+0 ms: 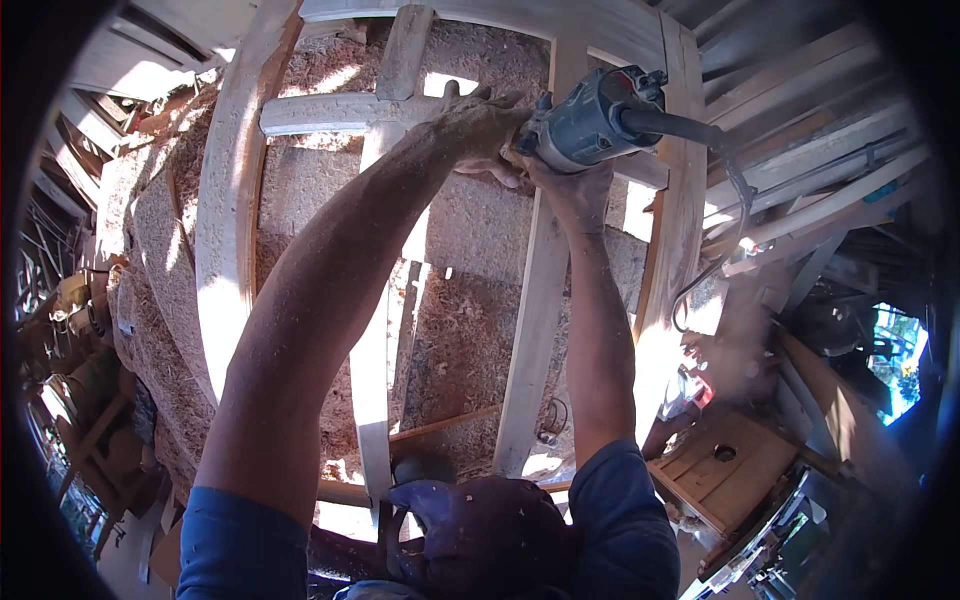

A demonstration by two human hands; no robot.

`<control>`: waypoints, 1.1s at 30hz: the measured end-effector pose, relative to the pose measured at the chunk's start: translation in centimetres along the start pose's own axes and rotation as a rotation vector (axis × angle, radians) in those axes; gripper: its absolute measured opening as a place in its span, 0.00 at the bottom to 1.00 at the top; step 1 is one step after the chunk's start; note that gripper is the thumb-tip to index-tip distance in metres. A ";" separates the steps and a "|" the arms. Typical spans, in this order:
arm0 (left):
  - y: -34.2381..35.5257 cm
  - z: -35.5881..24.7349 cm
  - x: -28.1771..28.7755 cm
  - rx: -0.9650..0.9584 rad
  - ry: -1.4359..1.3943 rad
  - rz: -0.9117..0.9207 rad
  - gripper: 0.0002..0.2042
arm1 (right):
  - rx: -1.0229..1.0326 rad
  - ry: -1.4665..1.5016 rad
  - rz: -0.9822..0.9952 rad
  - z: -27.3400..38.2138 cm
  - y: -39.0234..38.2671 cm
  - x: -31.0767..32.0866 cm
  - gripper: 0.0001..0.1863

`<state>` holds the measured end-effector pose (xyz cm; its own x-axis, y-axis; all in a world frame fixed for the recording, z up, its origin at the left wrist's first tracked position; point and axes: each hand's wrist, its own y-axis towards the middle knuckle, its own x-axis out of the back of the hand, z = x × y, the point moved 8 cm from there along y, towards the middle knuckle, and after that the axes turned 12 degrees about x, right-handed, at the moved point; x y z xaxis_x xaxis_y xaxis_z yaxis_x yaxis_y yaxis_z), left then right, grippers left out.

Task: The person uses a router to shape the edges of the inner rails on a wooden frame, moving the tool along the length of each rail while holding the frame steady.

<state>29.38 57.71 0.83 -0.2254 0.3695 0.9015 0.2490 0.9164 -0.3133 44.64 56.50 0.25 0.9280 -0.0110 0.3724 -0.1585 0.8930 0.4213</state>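
Note:
A grey power tool [595,120] with a hose or cord at its right end lies tilted at the upper right of a wooden frame [225,210]. My right hand [570,185] grips it from below near its left end. Beside that end is my left hand [480,135], fingers spread over a horizontal rail [320,112]; whether it touches the tool or the wood I cannot tell. Sawdust coats my forearms and the frame's bars.
Rough, sawdust-covered boards [160,250] lie behind and left of the frame. Stacked lumber [790,170] fills the right side, with the cord [745,215] hanging across it. A wooden box with a hole [705,470] sits lower right. Dark clutter [70,400] crowds the left edge.

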 end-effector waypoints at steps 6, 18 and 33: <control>0.3 -0.2 -0.1 0.036 0.001 0.055 0.59 | -0.017 0.116 -0.086 1.2 0.0 0.5 0.41; -0.8 2.2 0.3 0.043 -0.011 -0.030 0.63 | -0.009 -0.024 -0.047 2.2 0.5 -1.2 0.46; -4.3 8.5 0.8 0.023 0.016 -0.163 0.63 | 0.046 0.115 0.079 4.0 1.3 -8.1 0.43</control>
<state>20.13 55.37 0.41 -0.2457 0.2135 0.9455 0.1888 0.9673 -0.1694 35.56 55.93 1.10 0.9441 0.1130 0.3097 -0.2457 0.8675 0.4324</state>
